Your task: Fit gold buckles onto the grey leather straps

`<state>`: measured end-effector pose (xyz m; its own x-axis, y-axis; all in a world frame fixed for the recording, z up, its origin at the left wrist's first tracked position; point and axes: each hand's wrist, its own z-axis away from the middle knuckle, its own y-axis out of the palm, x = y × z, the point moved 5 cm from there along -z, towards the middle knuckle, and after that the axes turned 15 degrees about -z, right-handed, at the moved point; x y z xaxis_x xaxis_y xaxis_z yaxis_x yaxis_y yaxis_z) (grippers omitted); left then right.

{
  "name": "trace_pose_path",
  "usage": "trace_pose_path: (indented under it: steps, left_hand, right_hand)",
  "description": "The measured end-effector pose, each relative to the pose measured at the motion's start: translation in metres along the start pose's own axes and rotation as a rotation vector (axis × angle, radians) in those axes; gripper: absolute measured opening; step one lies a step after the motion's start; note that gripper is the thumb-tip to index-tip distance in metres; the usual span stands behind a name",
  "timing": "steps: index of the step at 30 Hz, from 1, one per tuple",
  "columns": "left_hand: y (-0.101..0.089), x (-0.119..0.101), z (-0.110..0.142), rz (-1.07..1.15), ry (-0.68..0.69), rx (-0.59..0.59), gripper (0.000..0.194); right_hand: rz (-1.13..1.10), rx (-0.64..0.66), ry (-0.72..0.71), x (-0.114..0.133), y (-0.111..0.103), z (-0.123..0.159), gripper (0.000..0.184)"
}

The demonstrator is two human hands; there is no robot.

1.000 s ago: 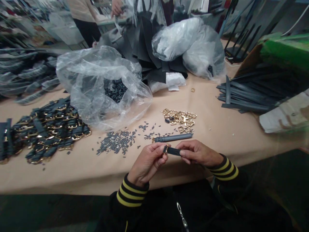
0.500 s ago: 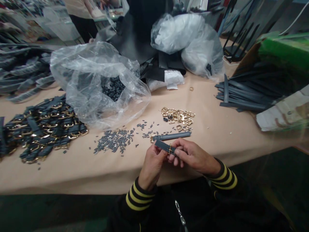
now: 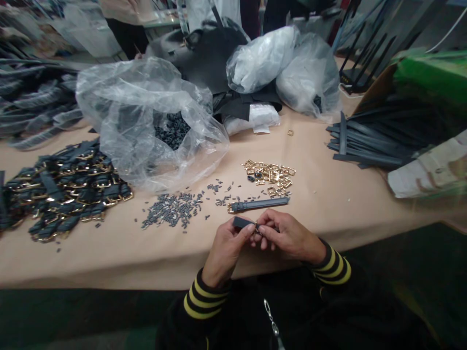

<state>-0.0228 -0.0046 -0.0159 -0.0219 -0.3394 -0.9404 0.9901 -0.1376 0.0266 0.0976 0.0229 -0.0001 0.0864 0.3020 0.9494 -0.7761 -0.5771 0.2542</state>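
My left hand (image 3: 226,248) and my right hand (image 3: 286,236) meet just above the near table edge, both pinched on one short dark strap (image 3: 242,223) with a gold buckle between the fingertips. Most of the strap is hidden by my fingers. Just beyond my hands lies a second dark strap with a buckle (image 3: 258,205). Behind it sits a small heap of loose gold buckles (image 3: 270,175). To the left of that is a scatter of small grey pins (image 3: 174,210).
A pile of finished straps with gold buckles (image 3: 69,189) lies at the left. A clear plastic bag (image 3: 146,121) holds dark loops. Long dark straps (image 3: 368,146) spill from a box at the right. White bags (image 3: 280,68) and another person stand at the back.
The strap has been turned between my hands, so the buckle now sits in the middle between my fingertips. Both hands have drawn closer together.
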Motion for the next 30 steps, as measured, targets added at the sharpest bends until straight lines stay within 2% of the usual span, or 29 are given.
trace_pose_path:
  steps: [8,10,13,16,19,25,30]
  left_hand:
    - [0.002,0.000,0.000,0.229,-0.141,0.122,0.015]
    - [0.003,0.002,0.000,0.255,-0.146,0.132,0.016]
    - [0.004,0.005,-0.001,0.272,-0.127,0.136,0.016]
    - [0.004,0.006,-0.002,0.249,-0.113,0.092,0.016]
    - [0.002,0.004,-0.003,0.170,-0.067,0.031,0.018]
    - [0.002,0.001,0.000,0.063,0.031,-0.071,0.015]
    - [0.003,0.003,0.001,0.084,0.063,-0.170,0.014]
  right_hand:
    - [-0.074,0.119,0.024,0.004,0.004,0.004,0.004]
    - [-0.071,0.106,0.025,0.003,0.005,0.003,0.006]
    - [-0.004,0.003,-0.007,0.000,0.006,0.001,0.013]
    - [0.075,-0.088,-0.080,-0.001,0.008,0.000,0.014]
    - [0.115,-0.105,-0.138,0.001,0.009,0.000,0.008]
    - [0.083,-0.094,-0.108,0.002,0.002,-0.002,0.008]
    - [0.244,-0.140,-0.108,0.007,-0.002,-0.002,0.006]
